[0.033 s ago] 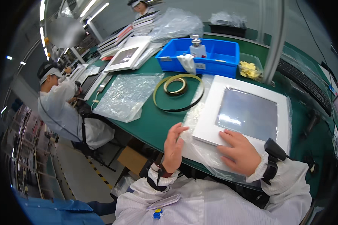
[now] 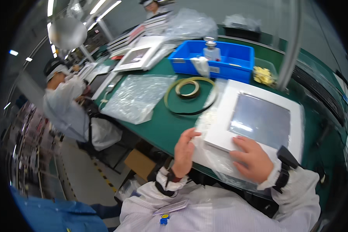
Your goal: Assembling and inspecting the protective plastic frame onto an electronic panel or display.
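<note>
A white-framed flat square panel with a grey screen (image 2: 259, 120), stiff and likely fragile, lies on clear plastic wrap (image 2: 216, 162) at the green table (image 2: 162, 127) edge, right hand (image 2: 251, 158) spread flat on its near frame, left hand (image 2: 185, 152) open, fingertips touching its corner.

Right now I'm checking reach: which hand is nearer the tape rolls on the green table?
Left. The left hand is at the white panel's near-left corner, just below the tape rolls. The right hand rests on the panel's near edge, farther right.
</note>
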`<control>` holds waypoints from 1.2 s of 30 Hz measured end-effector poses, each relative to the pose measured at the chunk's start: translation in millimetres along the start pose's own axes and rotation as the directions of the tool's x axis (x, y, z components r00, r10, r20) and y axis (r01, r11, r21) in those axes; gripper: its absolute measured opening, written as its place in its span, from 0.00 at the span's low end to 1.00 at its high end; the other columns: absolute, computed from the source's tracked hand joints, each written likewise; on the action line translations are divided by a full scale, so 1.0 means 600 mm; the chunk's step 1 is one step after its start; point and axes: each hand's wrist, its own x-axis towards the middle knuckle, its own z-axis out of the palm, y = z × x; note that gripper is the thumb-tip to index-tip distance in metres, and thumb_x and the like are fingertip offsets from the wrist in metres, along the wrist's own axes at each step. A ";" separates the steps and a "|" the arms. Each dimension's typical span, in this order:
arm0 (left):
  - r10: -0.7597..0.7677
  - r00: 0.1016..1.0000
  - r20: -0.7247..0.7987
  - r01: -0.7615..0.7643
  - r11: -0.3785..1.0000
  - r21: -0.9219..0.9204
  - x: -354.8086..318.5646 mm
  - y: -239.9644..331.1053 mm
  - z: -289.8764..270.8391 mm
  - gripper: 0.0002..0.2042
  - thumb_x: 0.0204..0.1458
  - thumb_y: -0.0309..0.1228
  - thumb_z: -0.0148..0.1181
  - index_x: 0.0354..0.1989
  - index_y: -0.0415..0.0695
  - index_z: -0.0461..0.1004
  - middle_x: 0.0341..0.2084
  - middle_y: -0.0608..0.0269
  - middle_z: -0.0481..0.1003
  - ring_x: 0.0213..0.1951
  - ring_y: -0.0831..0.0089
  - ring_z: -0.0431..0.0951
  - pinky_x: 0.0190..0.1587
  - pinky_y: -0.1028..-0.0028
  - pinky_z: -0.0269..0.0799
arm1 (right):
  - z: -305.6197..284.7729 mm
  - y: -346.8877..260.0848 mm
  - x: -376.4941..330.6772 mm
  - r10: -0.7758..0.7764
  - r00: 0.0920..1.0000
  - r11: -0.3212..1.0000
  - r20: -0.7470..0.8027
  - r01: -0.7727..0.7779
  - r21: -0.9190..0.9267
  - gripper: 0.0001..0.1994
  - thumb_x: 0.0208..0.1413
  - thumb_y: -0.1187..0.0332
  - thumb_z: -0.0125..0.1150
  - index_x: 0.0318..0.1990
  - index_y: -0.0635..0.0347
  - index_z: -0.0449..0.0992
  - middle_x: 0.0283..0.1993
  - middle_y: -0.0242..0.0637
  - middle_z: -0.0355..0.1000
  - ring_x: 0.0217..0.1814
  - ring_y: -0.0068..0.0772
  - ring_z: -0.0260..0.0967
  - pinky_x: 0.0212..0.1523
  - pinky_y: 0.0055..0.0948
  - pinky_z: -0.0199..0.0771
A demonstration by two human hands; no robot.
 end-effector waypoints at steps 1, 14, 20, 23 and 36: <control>-0.040 0.999 0.032 0.040 0.999 -0.005 -0.004 -0.007 -0.010 0.20 0.55 0.39 0.38 0.47 0.35 0.62 0.42 0.55 0.67 0.45 0.69 0.65 0.51 0.73 0.56 | 0.002 0.004 -0.002 0.054 0.998 0.994 -0.025 -0.052 0.101 0.15 0.38 0.75 0.57 0.38 0.63 0.69 0.52 0.52 0.58 0.55 0.52 0.55 0.55 0.39 0.54; -0.110 0.982 0.150 0.150 0.946 -0.288 -0.012 -0.006 -0.009 0.18 0.54 0.41 0.40 0.26 0.38 0.68 0.16 0.67 0.67 0.25 0.81 0.66 0.33 0.77 0.60 | -0.013 -0.004 -0.018 -0.089 0.989 0.994 0.117 0.080 0.076 0.16 0.47 0.75 0.52 0.45 0.67 0.67 0.51 0.52 0.61 0.55 0.51 0.56 0.54 0.39 0.54; 0.220 0.969 0.112 -0.241 0.941 0.238 -0.042 0.087 -0.005 0.06 0.43 0.30 0.50 0.23 0.41 0.69 0.18 0.63 0.67 0.26 0.67 0.66 0.32 0.71 0.59 | -0.011 -0.019 -0.013 -0.156 0.975 0.967 0.157 0.118 0.224 0.14 0.46 0.77 0.51 0.43 0.69 0.68 0.48 0.52 0.64 0.52 0.51 0.60 0.52 0.37 0.58; 0.558 0.819 0.131 -0.571 0.816 0.089 -0.041 0.108 0.043 0.04 0.37 0.26 0.52 0.22 0.39 0.67 0.16 0.63 0.66 0.23 0.66 0.64 0.28 0.70 0.59 | -0.023 -0.052 -0.003 -0.174 0.972 0.940 0.159 0.116 0.322 0.12 0.45 0.78 0.51 0.40 0.69 0.70 0.45 0.51 0.66 0.47 0.49 0.64 0.48 0.36 0.63; 0.114 0.714 0.691 0.085 0.965 -0.248 -0.061 0.122 0.139 0.30 0.33 0.46 0.67 0.43 0.41 0.66 0.35 0.53 0.71 0.37 0.60 0.70 0.37 0.69 0.66 | -0.019 -0.036 -0.033 -0.311 0.946 0.923 0.093 0.277 0.266 0.09 0.40 0.78 0.55 0.33 0.67 0.71 0.36 0.47 0.67 0.39 0.46 0.65 0.41 0.36 0.64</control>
